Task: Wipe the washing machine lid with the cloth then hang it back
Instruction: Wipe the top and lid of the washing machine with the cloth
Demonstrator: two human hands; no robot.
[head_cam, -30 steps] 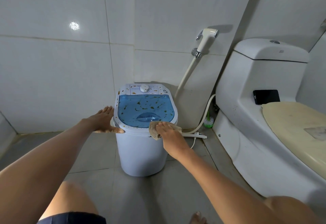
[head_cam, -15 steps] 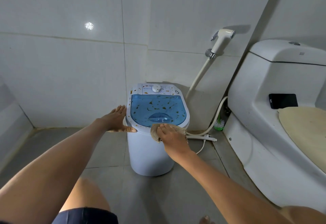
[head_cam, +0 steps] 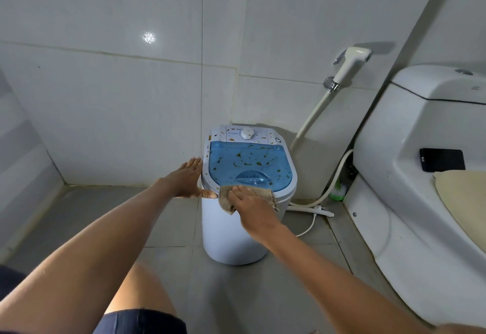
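Note:
A small white washing machine (head_cam: 236,233) stands on the floor against the tiled wall. Its lid (head_cam: 247,162) is translucent blue and speckled with orange-brown flecks. My right hand (head_cam: 249,207) presses a tan woven cloth (head_cam: 226,197) onto the lid's front edge, with the cloth draping over the rim. My left hand (head_cam: 188,180) lies flat against the machine's left side, fingers spread, thumb along the front rim. A white dial (head_cam: 247,133) sits on the control panel behind the lid.
A white toilet (head_cam: 410,176) fills the right side, with a black phone (head_cam: 441,159) on its ledge and a cream seat cover (head_cam: 462,197). A bidet sprayer (head_cam: 352,63) hangs on the wall, its hose running down. A cable and plug (head_cam: 315,208) lie on the grey floor.
The view has shifted so the machine sits further right in frame. My right hand and the cloth have slid left along the lid's front edge. My left hand stays on the machine's side.

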